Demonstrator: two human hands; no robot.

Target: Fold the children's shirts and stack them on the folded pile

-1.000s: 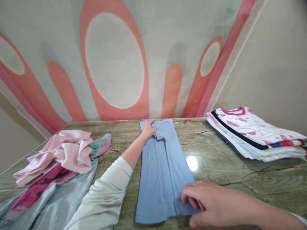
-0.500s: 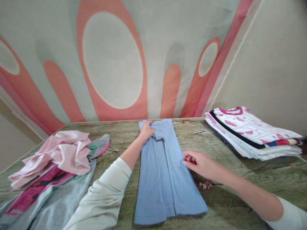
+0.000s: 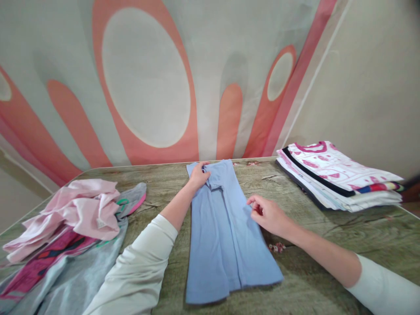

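Observation:
A light blue shirt (image 3: 210,236) lies in the middle of the table, its long side near me and its sides folded inward so two edges run down the centre. My left hand (image 3: 199,175) is at the far end, fingers closed on the cloth by the neckline. At the shirt's right edge, about halfway along, my right hand (image 3: 264,212) has its fingers curled, with thumb and index finger pinching the fabric there. The fingertips of the left hand are partly hidden in the folds.
To the left sits a loose heap of clothes, with a pink garment (image 3: 90,208) over a grey one (image 3: 88,271). A neat stack of folded clothes (image 3: 341,175) is at the back right. Behind the wood-patterned tabletop (image 3: 315,262) rises a patterned wall covering (image 3: 210,87).
The view has shifted slightly. My right hand has moved a little up along the shirt's right edge, its index finger now raised. My left hand stays at the neckline.

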